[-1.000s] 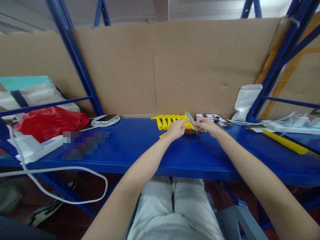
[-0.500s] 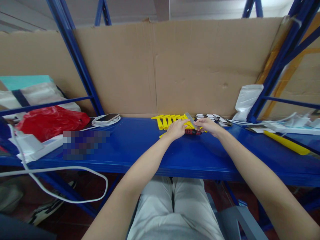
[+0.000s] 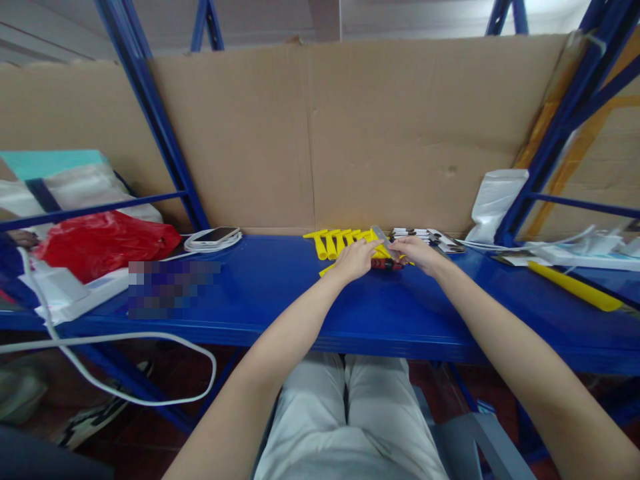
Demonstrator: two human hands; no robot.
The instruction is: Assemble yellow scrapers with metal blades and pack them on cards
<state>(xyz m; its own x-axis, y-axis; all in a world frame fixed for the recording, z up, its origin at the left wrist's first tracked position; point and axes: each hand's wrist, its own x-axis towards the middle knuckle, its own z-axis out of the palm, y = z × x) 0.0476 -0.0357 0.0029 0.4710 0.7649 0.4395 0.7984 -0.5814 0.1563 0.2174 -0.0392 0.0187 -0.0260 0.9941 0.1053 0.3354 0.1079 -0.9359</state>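
Note:
Near the back of the blue shelf, my left hand [image 3: 356,259] is closed around a yellow T-shaped scraper [image 3: 373,235], its fingers partly hiding it. My right hand [image 3: 416,251] pinches the flat grey blade piece [image 3: 384,238] at the scraper's head. Just below the hands lies a red and black tool handle [image 3: 385,265], partly covered. Several matching yellow T-shaped scrapers [image 3: 321,247] stand in a row to the left of my left hand. Behind my right hand are black-and-white printed packets [image 3: 411,233].
Brown cardboard [image 3: 400,133] closes off the back of the blue shelf [image 3: 280,300]. A phone [image 3: 220,235] on coiled white cable and a red plastic bag [image 3: 107,243] are at left. At right are a white pouch [image 3: 495,203] and a long yellow piece [image 3: 575,287].
Both hands stay almost in place on the scraper and blade piece. The left fingers have shifted very slightly to the right.

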